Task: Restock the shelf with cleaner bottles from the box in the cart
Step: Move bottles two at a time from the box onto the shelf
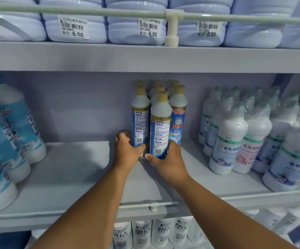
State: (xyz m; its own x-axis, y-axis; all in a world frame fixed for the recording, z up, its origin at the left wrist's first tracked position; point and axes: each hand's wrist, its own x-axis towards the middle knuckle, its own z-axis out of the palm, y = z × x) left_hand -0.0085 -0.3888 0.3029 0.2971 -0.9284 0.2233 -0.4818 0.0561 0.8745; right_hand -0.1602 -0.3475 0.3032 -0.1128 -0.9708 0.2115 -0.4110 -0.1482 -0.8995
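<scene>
We reach both arms into the middle tier of a pale grey metal shelf (pixel 73 177), where a tight cluster of slim white cleaner bottles with tan caps and blue labels (pixel 161 112) stands upright near the back wall, several rows deep. Our left hand (pixel 127 150) wraps the base of the left front bottle (pixel 140 119), fingers curled round its far side and thumb lying across the near side. Our right hand (pixel 169 159) grips the base of the nearest bottle (pixel 160 126), thumb (pixel 152 157) stretched across its front low on the label and the other fingers bent round its right side, touching the neighbouring bottle with the cat logo (pixel 178 114). Both held bottles stand on the shelf floor, pressed against the rest of the cluster. To the left stand large white bottles with turquoise labels (pixel 11 133), partly cut off by the frame edge. To the right, white bottles with green bands, some in clear shrink wrap (pixel 235 133), fill that side. On the tier above sit pale blue plastic jugs (pixel 77 20) carrying barcode price tags (pixel 73 27) behind a light rail (pixel 91 12); their tops are out of view. Below, white bottles with dark lettering (pixel 142 234) show only their upper parts. The left fingertips are hidden behind the bottle, and the rear bottles of the cluster show only caps.
</scene>
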